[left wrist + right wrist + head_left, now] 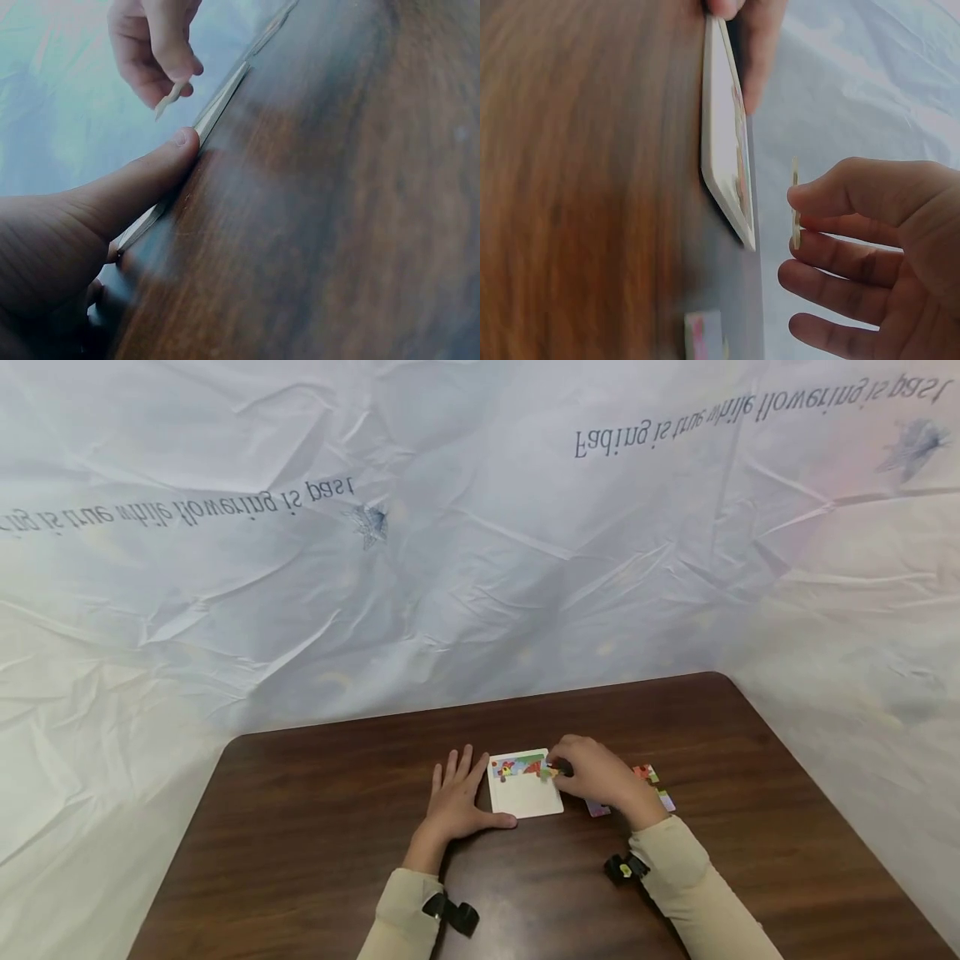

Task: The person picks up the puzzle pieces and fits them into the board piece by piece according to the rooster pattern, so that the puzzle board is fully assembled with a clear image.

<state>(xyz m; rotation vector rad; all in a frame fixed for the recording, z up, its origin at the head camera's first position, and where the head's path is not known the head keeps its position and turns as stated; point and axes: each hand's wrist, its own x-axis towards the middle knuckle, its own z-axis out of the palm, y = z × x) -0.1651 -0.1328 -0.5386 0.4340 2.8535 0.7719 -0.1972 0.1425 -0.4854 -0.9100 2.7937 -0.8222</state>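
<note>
Piece point(795, 202) pinched in right hand point(596, 772)

Left hand point(456, 802) lies flat, palm down, fingers straight and slightly spread, thumb point(150, 180) stretched out sideways to the right. Right hand point(596, 774) is raised a little, knuckles up, thumb and index finger point(840, 196) pinched together, the other fingers loosely curled below. Both forearms in beige sleeves point(693, 893) angle inward, a black strap at each wrist.

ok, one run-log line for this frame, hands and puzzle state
left hand: steadies puzzle tray | right hand: pinches puzzle piece above tray | loose pieces: on table, right of tray
</note>
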